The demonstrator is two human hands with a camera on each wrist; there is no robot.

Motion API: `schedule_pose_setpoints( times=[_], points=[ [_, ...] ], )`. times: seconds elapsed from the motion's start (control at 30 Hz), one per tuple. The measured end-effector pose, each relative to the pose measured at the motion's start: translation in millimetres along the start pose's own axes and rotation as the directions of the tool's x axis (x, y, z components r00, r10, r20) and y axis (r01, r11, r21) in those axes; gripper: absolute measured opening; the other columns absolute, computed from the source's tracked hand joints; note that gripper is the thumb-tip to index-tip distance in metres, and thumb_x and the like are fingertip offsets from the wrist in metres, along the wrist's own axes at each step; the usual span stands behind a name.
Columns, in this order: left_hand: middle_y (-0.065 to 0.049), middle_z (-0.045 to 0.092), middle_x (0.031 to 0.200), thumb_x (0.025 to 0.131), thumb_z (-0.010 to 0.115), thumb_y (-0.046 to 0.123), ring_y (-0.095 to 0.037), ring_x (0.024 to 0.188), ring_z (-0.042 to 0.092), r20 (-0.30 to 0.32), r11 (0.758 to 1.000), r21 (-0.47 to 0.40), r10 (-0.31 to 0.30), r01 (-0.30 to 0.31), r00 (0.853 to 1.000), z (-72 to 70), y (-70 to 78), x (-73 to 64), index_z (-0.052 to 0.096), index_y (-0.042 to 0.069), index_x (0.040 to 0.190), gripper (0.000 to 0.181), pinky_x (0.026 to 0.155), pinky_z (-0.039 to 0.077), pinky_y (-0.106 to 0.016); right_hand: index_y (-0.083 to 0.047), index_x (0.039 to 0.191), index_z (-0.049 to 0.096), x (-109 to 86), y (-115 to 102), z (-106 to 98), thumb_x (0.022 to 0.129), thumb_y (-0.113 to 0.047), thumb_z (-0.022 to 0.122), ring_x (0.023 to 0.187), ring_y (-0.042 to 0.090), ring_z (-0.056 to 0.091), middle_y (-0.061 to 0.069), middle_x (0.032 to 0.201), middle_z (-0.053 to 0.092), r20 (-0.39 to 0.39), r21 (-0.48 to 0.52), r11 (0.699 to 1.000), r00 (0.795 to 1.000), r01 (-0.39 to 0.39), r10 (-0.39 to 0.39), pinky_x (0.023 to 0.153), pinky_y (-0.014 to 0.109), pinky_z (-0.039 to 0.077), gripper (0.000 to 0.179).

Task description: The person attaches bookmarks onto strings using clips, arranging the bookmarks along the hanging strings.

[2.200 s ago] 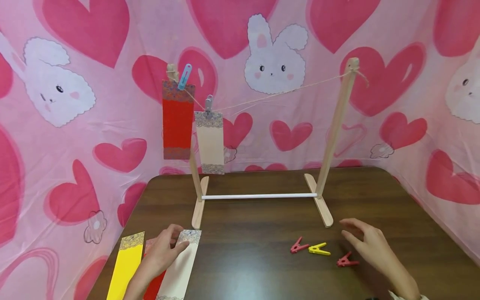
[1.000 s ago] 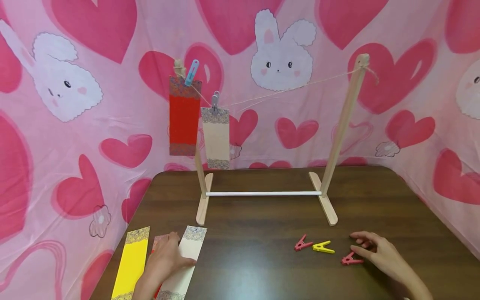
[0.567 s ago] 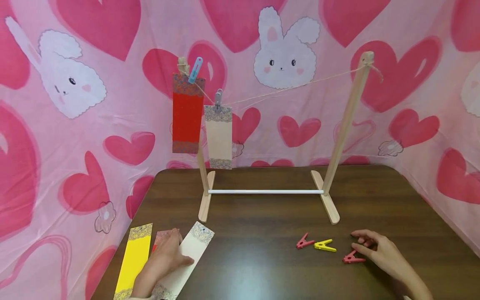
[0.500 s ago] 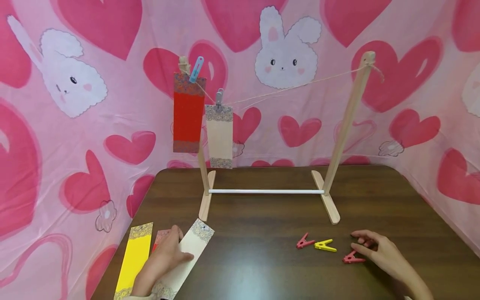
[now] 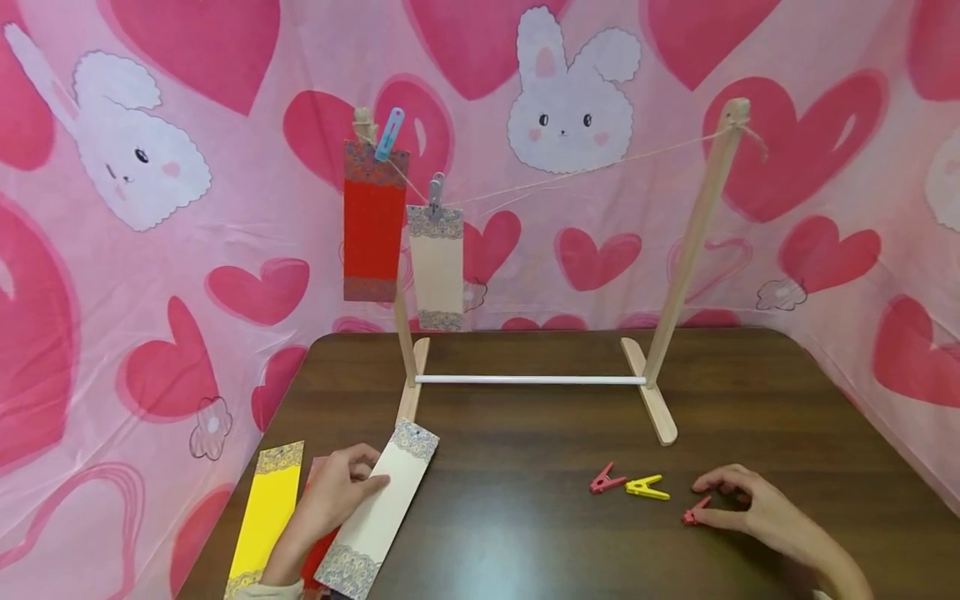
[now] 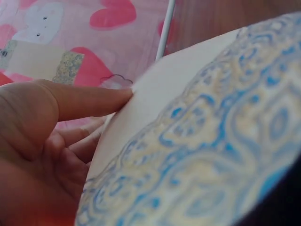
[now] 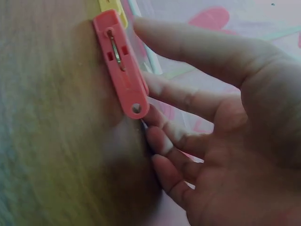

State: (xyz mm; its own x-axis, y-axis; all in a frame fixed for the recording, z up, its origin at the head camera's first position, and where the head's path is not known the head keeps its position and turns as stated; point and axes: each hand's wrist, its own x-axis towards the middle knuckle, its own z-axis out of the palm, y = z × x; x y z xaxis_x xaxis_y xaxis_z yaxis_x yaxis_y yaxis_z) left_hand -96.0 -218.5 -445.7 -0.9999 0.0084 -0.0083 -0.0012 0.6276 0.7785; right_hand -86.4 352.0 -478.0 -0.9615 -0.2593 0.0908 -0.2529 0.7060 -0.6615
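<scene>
My left hand [image 5: 342,486] pinches a white card [image 5: 390,500] with lacy patterned ends between thumb and fingers. The card is tilted up off the pile. In the left wrist view, the thumb presses on the face of the card [image 6: 155,94]. Beneath it lies a red card [image 5: 318,557], partly covered; a yellow card [image 5: 266,517] is to its left. My right hand [image 5: 761,510] is at a red clothespin [image 5: 694,512]. The right wrist view has the thumb apart from this clothespin [image 7: 121,66], with fingertips close behind it; whether they touch it I cannot tell.
Another red clothespin [image 5: 606,479] and a yellow clothespin [image 5: 647,487] lie mid-table. Behind stands a wooden frame [image 5: 686,250] with a string [image 5: 600,169]. A red card [image 5: 372,229] and a white card [image 5: 437,267] hang there from blue [image 5: 389,133] and grey [image 5: 436,193] clothespins.
My left hand has slid the white card rightward and raised it from the pile, baring more of the red card. My right hand has come to the red clothespin, which has turned slightly.
</scene>
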Motion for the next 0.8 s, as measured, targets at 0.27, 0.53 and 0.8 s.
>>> schedule_pose_setpoints(
  times=[0.27,0.53,0.8],
  points=[
    [-0.009,0.07,0.079,0.087,0.076,0.01,-0.015,0.065,0.063,0.112,0.97,-0.24,0.065,-0.037,0.992,4.6,1.7,4.8,0.062,-0.002,0.11,0.03,0.06,0.053,-0.026,-0.017,0.1,0.065,1.6,2.5,6.0,0.074,-0.01,0.085,0.084,0.003,0.046,-0.006,0.097,0.056,-0.014,-0.012,0.989,0.989,0.144,-0.144,0.065,0.023,0.04,0.034],
    [-0.014,0.072,0.084,0.089,0.074,0.008,-0.015,0.067,0.064,0.12,0.928,-0.364,0.136,-0.084,0.983,10.7,11.0,5.4,0.059,-0.004,0.111,0.029,0.064,0.053,-0.026,-0.02,0.091,0.064,5.7,-3.6,3.7,0.08,-0.016,0.083,0.078,0.001,0.05,-0.009,0.088,0.057,-0.059,-0.051,0.997,0.997,0.055,-0.058,0.062,0.023,0.043,0.022],
    [-0.008,0.071,0.079,0.089,0.076,0.013,-0.017,0.068,0.064,0.042,0.929,-0.353,0.129,-0.106,0.991,18.8,18.4,4.4,0.063,0.004,0.107,0.024,0.064,0.053,-0.025,-0.014,0.106,0.064,7.9,-18.9,-9.6,0.092,-0.014,0.072,0.083,-0.005,0.06,-0.006,0.09,0.066,-0.287,0.013,1.0,0.958,0.006,-0.002,0.071,0.008,0.045,0.017]
  ],
)
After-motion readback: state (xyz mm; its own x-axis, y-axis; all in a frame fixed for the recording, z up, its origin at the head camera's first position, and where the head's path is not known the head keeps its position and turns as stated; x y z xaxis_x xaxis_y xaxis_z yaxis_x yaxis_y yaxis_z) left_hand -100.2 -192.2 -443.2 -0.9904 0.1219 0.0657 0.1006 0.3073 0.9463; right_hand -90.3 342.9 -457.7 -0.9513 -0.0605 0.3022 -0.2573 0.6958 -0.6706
